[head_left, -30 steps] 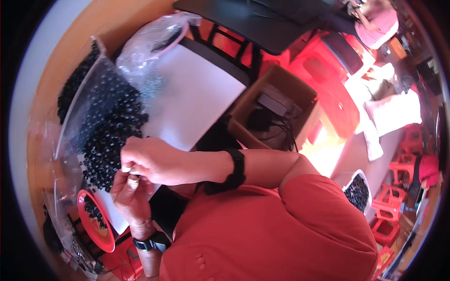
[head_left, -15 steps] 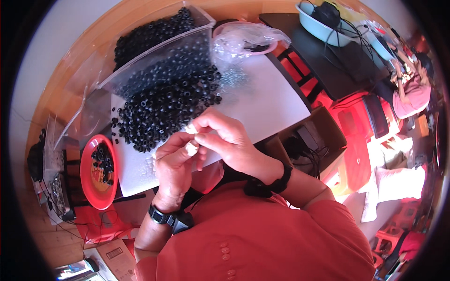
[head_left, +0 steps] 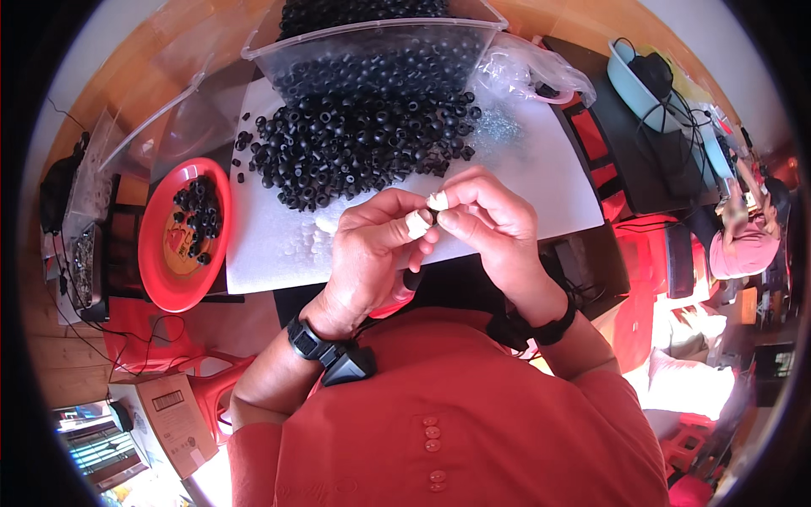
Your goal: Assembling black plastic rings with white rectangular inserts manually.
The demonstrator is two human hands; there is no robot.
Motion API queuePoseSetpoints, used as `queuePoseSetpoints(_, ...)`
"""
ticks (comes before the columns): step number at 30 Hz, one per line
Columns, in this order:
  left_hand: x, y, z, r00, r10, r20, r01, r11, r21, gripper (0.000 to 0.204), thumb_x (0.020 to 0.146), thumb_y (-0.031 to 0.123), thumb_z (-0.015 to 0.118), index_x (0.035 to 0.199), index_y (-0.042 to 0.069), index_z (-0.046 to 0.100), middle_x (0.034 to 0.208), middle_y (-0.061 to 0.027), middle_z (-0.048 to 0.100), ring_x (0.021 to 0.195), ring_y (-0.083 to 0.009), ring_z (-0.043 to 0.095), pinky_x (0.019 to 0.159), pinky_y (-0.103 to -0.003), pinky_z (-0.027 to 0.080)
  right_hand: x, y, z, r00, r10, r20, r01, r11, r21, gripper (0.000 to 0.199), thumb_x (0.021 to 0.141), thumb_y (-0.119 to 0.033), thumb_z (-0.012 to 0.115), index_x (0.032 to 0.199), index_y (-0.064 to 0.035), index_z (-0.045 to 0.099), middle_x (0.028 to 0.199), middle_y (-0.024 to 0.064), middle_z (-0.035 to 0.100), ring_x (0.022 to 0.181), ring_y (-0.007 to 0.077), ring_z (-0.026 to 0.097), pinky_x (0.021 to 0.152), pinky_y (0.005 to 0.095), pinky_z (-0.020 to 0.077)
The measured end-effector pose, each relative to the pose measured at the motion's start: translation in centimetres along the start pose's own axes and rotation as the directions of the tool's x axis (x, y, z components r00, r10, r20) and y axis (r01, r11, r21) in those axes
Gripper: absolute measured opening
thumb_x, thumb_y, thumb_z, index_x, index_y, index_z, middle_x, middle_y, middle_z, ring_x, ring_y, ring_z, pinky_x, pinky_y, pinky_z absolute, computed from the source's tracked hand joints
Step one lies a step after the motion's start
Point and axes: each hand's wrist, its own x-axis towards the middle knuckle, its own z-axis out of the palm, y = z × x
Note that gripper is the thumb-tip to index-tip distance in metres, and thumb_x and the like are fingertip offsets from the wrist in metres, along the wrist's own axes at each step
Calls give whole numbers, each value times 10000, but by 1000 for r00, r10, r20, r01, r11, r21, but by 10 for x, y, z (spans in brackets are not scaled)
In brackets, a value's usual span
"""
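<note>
In front of my chest my two hands meet fingertip to fingertip. My left hand point(head_left: 372, 253), its thumb wrapped in white tape, pinches a small dark piece point(head_left: 434, 216) that the fingers mostly hide. My right hand point(head_left: 500, 230) is closed on the same piece from the other side, with white tape on its index finger. Just under the left fingers shows a small black cap-like part point(head_left: 412, 279); whether it is held or loose I cannot tell. Beyond the hands, a heap of black ring-shaped parts point(head_left: 355, 144) spreads over the white tabletop point(head_left: 549, 169).
A clear plastic bin point(head_left: 380, 29) of black parts stands behind the heap. Small clear pieces point(head_left: 500, 131) lie to its right, near a plastic bag point(head_left: 528, 68). At left is a red plate point(head_left: 155, 262) with black parts. A co-worker point(head_left: 743, 237) sits far right.
The whole view has shifted, so the table and bin sit differently in the picture. Both hands stay pinched together. The black cap-like part now shows below the left fingers.
</note>
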Motion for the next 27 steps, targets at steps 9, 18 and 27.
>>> queuePoseSetpoints(9, 1, -2, -4, 998, 25, 49, -22, 999, -48, 194, 934, 118, 643, 1048, -39, 622, 837, -96, 668, 714, -149, 629, 555, -239, 480, 3, -12, -5, 988, 109, -106, -111, 994, -19, 156, 886, 27, 657, 1032, -7, 610, 983, 42, 632, 876, 96, 616, 772, 252, 504)
queuePoseSetpoints(18, 0, -4, -11, 997, 51, 64, -45, 995, -92, 188, 932, 96, 637, 1035, -59, 607, 846, -117, 664, 714, -176, 636, 555, -255, 486, 122, -43, -117, 985, 95, -144, -156, 141, -978, 360, 777, -77, 692, 1126, -152, 647, 930, 159, 693, 867, 289, 686, 749, 385, 526)
queuePoseSetpoints(27, -2, -4, -12, 994, 51, 99, -40, 993, -112, 174, 923, 82, 646, 1026, -54, 613, 846, -112, 666, 712, -165, 639, 554, -251, 497, 172, 3, -184, 900, 172, -401, -407, 659, -632, 232, 850, -99, 585, 1054, -100, 696, 778, 77, 677, 596, 176, 647, 537, 286, 480)
